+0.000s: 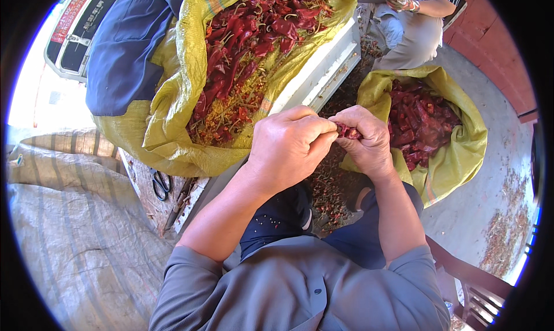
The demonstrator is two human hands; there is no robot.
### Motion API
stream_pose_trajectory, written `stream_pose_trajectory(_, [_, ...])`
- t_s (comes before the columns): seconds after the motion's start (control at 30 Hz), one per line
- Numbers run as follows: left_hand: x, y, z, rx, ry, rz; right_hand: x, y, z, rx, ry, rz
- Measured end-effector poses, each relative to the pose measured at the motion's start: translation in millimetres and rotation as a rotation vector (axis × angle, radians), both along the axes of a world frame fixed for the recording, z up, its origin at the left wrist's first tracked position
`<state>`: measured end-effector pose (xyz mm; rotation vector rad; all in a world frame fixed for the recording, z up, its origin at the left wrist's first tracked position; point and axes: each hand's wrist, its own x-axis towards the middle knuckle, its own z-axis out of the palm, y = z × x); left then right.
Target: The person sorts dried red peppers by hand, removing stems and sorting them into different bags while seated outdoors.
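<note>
A dark red dried chili pepper (pixel 349 132) is pinched between the thumb and fingers of my right hand (pixel 368 136). My left hand (pixel 294 142) meets it there, thumb and forefinger pressed together at the pepper's left end; whether they grip any of it is hidden. Beyond my left hand lies an open yellow woven sack (pixel 181 71), with whole dried red chilies (pixel 259 23), stems and loose yellow seeds inside. Beside my right hand stands a second yellow woven sack (pixel 465 136), its rim rolled down, holding red chili pieces (pixel 420 119).
Black-handled scissors (pixel 162 186) lie on a board at left, near a striped tarp (pixel 82 227). Dark blue cloth (pixel 134 49) drapes over the large sack. Another person (pixel 411 32) sits at upper right. Chili scraps (pixel 331 192) cover the floor between my legs. A reddish-brown slatted chair (pixel 469 272) stands at lower right.
</note>
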<state>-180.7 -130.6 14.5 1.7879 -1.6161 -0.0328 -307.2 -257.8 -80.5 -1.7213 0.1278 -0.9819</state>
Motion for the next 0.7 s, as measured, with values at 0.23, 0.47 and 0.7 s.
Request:
stream_pose_trajectory(0.23, [3.6, -2.7, 4.4, 0.175, -0.232, -0.014, 4.9, 4.2, -6.8, -0.103, 0.052, -0.059])
stream_pose_trajectory(0.47, [2.2, -0.7, -14.0, 0.205, -0.224, 0.078, 7.3, 12.7, -14.1, -0.128, 0.105, -0.076])
stream_pose_trajectory(0.7, [9.5, -1.2, -23.5, 0.172, 0.202, 0.175, 6.7, 15.1, -9.4, -0.144, 0.050, -0.063])
